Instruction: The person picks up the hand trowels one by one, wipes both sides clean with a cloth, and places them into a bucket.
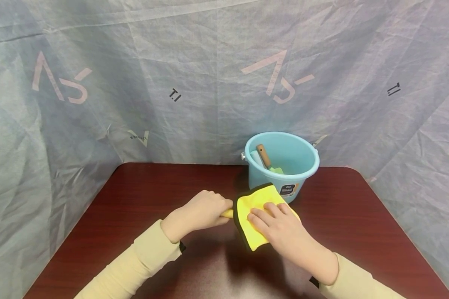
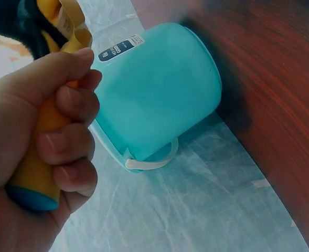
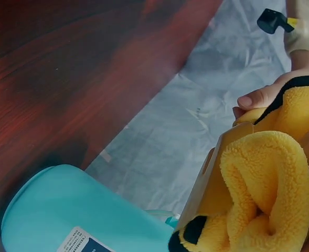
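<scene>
My left hand [image 1: 200,210] grips the yellow handle [image 2: 46,144] of a tool, its fingers curled round it; the handle's end is blue. A yellow cloth [image 1: 256,228] with black edging lies over the tool's head, hiding most of it in the head view. My right hand [image 1: 282,230] holds the cloth against the tool, fingers on top and thumb hidden. In the right wrist view a flat, pale yellowish part [image 3: 209,173] of the tool shows beside the bunched cloth [image 3: 267,173]. Both hands are above the table, in front of a light blue bucket [image 1: 256,181].
The bucket stands on the dark red table [image 1: 146,187] near its back edge. Inside it are a wooden-handled green tool [image 1: 263,156] and a pale blue thing [image 1: 257,158]. A white handle [image 2: 154,164] hangs at its side. Grey sheeting [image 1: 194,54] surrounds the table's back and sides.
</scene>
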`<state>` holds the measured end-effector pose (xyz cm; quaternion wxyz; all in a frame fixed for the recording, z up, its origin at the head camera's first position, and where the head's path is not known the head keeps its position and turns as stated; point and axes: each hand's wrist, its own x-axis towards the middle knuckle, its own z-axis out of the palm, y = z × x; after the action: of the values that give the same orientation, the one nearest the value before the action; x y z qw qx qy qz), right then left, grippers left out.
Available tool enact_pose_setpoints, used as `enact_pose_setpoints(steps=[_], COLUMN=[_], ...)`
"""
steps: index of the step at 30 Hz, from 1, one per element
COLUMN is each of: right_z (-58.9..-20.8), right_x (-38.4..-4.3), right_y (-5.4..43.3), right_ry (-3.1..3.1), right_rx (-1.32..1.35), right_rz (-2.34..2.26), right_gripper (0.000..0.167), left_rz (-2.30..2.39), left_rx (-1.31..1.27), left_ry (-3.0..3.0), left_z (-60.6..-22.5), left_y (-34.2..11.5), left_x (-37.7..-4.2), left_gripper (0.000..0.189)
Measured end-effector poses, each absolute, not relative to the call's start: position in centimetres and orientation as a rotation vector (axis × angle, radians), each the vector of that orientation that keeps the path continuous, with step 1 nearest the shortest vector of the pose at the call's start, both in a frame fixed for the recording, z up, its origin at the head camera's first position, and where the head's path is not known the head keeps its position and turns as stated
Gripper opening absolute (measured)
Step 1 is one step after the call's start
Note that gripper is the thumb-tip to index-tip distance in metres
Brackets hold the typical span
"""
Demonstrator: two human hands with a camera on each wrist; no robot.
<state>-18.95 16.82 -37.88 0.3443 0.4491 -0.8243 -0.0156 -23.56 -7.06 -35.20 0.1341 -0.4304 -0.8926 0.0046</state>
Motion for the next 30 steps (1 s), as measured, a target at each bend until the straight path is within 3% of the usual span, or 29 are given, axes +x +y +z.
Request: enact_pose_setpoints(steps=[11, 16, 30], right_z=[-38.0, -38.0, -38.1], right_x=[-18.9, -19.0, -19.3], right_y=[17.2, 17.2, 18.4], right_ry=[-2.169, -2.097, -2.107], right_rx=[1.159, 1.181, 1.192], right_rz=[-0.088, -0.050, -0.107], right_gripper=[0.034, 0.042, 0.043], left_rz=[0.021, 0.023, 0.028], left_rx=[-1.234, -1.224, -1.201], left_ry=[-2.567, -2.568, -2.596], left_z=[-35.0, -35.4, -35.7], left_y=[-7.5, -7.7, -8.7], left_x=[-23.4, -23.4, -23.5], left_gripper=[0.022, 0.023, 0.024])
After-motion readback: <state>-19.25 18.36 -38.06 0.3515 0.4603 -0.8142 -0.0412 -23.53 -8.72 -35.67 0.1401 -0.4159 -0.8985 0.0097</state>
